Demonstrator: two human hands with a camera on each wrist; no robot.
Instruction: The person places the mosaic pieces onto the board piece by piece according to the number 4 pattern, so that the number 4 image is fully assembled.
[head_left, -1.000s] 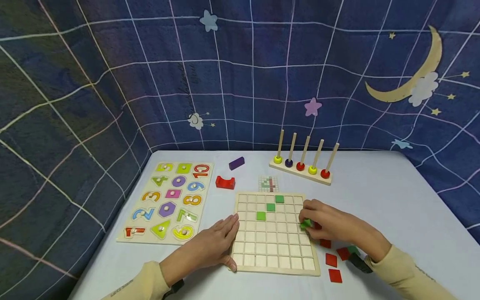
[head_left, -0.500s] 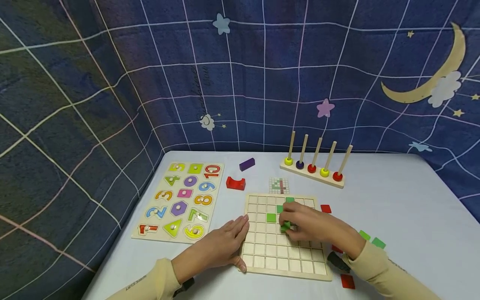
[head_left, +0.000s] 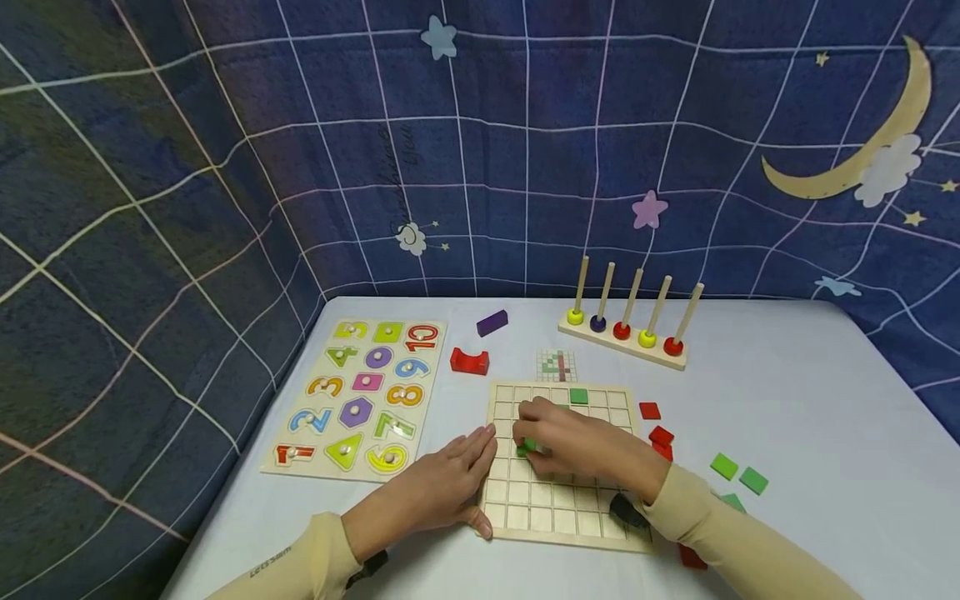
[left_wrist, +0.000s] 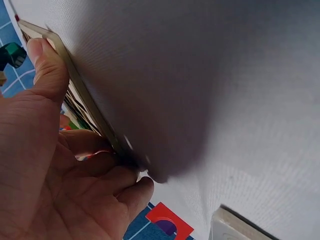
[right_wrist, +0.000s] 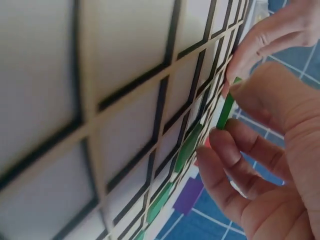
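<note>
A wooden grid board [head_left: 600, 517] lies on the table in front of me. My left hand [head_left: 459, 479] rests flat against its left edge, fingers straight, thumb at the near left corner; the left wrist view shows that thumb on the board's edge [left_wrist: 82, 100]. My right hand [head_left: 534, 440] hovers over the board's left-middle squares and pinches a green tile [head_left: 527, 447] between thumb and fingertips. In the right wrist view the tile [right_wrist: 226, 109] stands on edge just above the grid [right_wrist: 125, 95]. One green tile [head_left: 578, 397] shows seated in the top row; the hand hides others.
A number puzzle board [head_left: 352, 400] lies to the left. A red arch block [head_left: 469, 361], a purple block [head_left: 492, 322], a small pattern card [head_left: 557, 365] and a peg rack with rings [head_left: 626, 332] sit behind. Loose red tiles [head_left: 660, 435] and green tiles [head_left: 738, 473] lie at the right.
My right hand has carried the green tile leftward, from the board's right edge to its left-middle columns. The left hand has stayed on the board's left edge.
</note>
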